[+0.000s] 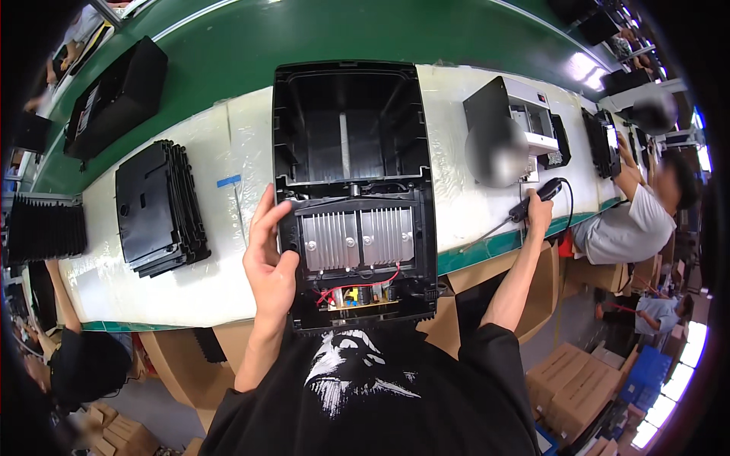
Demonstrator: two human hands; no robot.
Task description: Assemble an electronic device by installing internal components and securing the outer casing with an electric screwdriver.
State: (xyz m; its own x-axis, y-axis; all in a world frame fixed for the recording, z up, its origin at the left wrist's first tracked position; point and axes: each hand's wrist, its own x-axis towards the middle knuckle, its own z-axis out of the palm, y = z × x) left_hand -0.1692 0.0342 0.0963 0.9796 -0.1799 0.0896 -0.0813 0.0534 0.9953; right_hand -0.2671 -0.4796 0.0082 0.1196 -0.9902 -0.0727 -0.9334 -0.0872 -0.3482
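In front of me lies a black plastic housing (346, 125), its deep hollow half away from me. On its near half is a black panel (353, 204) carrying two finned silver heat sinks (357, 237). Below them sits a small circuit board (361, 298) with a red wire and a yellow part. My left hand (270, 266) rests against the left edge of the housing and panel, fingers apart. Out to the right, my right hand (539, 213) is wrapped round a black electric screwdriver (540, 199), its long bit pointing left and toward me, away from the housing.
A stack of black panels (156, 209) lies to the left, a blue strip (228, 182) beside it. A white and black device (525, 121) stands at right. Another black housing (114, 99) sits on the green surface (251, 45). Cardboard boxes (574, 376) are behind. Another person (627, 213) works at right.
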